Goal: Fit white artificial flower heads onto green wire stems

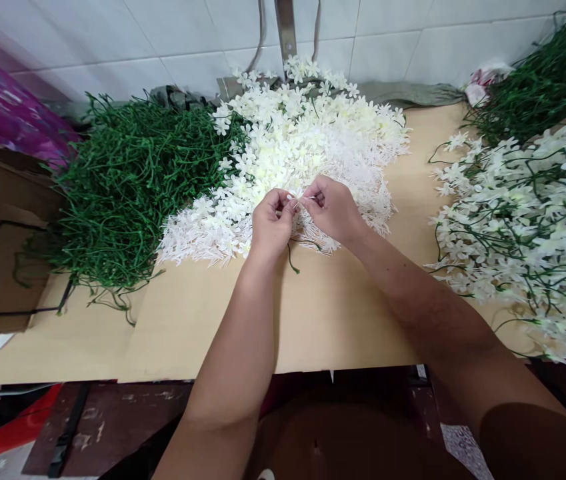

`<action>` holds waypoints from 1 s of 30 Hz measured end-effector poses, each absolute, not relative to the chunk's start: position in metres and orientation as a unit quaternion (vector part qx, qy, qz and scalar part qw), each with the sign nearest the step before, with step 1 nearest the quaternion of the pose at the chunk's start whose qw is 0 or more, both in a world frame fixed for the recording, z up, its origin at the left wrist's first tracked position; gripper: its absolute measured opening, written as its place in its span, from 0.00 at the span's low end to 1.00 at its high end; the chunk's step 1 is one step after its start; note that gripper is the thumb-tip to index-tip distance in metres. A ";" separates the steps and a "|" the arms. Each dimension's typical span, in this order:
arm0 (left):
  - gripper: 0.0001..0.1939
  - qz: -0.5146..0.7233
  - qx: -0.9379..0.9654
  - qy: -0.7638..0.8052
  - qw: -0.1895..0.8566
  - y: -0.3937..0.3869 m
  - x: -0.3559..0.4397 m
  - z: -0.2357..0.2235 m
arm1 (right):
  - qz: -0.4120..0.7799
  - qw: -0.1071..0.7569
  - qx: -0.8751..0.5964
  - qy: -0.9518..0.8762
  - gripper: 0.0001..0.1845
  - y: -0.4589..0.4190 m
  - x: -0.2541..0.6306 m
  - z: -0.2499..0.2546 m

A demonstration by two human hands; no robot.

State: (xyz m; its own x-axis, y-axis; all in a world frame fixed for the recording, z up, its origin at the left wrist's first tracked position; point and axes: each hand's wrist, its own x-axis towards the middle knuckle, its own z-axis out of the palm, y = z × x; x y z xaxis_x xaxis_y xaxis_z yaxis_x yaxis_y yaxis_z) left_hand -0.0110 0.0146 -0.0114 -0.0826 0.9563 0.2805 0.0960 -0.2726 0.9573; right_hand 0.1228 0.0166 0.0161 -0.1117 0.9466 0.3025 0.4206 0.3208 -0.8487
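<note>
My left hand (273, 219) and my right hand (331, 205) meet over the front of a heap of white artificial flowers (283, 143). Between the fingertips is a small white artificial flower (297, 197), pinched from both sides. A green stem (293, 259) hangs below my left hand, its curled end just above the tabletop; whether it belongs to the held flower I cannot tell. Thin white pieces (357, 180) lie thick in the heap behind my right hand. To the left spreads a pile of green plastic stems (133, 180).
White flowers on green stems (527, 227) are heaped at the right, with more green stems (557, 80) behind them. A cardboard box (3, 260) stands at the left edge of the tan tabletop (203, 320). The tiled wall (187, 33) closes off the back.
</note>
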 end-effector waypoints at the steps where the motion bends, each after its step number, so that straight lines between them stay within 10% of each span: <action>1: 0.07 0.568 0.563 0.468 0.376 0.014 -0.011 -0.011 | 0.299 0.441 -0.497 -0.685 0.08 0.017 0.123 0.016; 21: 0.06 0.535 0.595 0.498 0.334 0.009 -0.014 -0.006 | 0.135 0.373 -0.497 -0.772 0.07 0.018 0.121 0.007; 30: 0.06 0.549 0.593 0.478 0.345 0.014 -0.017 -0.011 | 0.263 0.418 -0.487 -0.720 0.06 0.017 0.118 0.006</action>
